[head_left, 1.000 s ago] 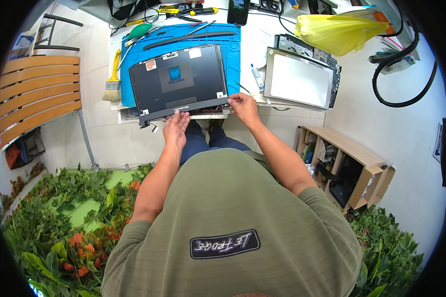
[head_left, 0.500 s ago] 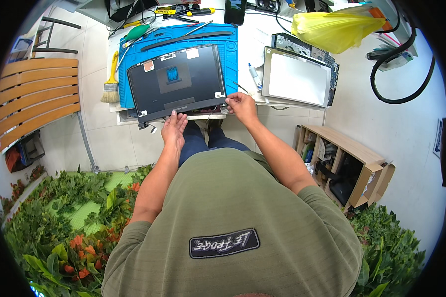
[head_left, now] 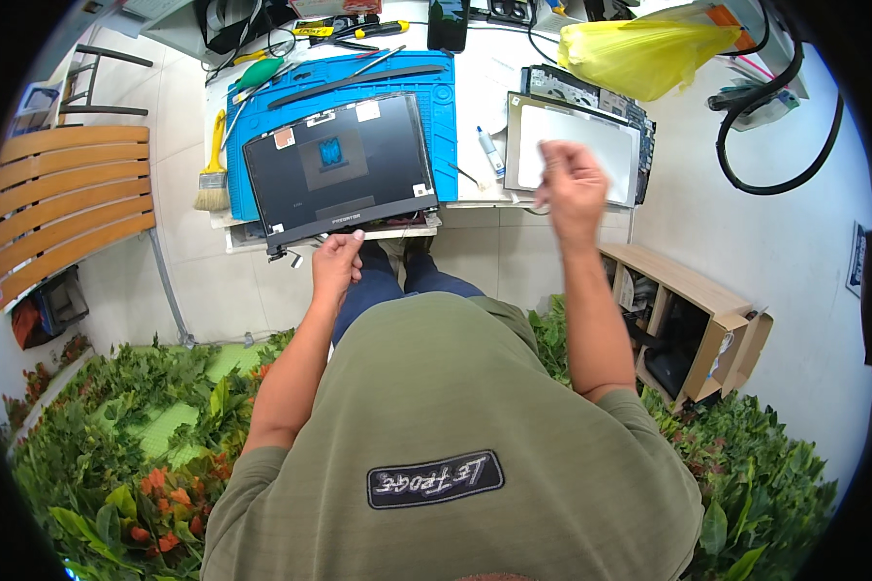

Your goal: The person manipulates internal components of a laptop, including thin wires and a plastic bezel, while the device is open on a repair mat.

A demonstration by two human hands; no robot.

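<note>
A dark laptop screen lid [head_left: 358,174] lies slightly tilted on the blue work mat [head_left: 436,116], its bezel edge toward me. At that near edge my left hand [head_left: 339,259] is closed, thumb and fingers gripping the rim. A short loose cable [head_left: 295,259] hangs from the lid's left hinge corner. My right hand [head_left: 576,184] is raised off the lid, over a flat white panel [head_left: 606,160] with a grey border. Its fingers are curled together and a little blurred; anything between them is too small to make out.
A dark strip [head_left: 358,85] lies on the mat's far part. Left of it are a yellow-handled brush [head_left: 213,184] and a green blower [head_left: 259,73]. A white-and-blue tube [head_left: 490,152], circuit board [head_left: 647,136], yellow bag [head_left: 639,53] and phone [head_left: 449,24] are also on the table.
My right hand has left the lid's lower right corner and moved right, over the white panel. My left hand stays at the near edge, its fingers now drawn together.
</note>
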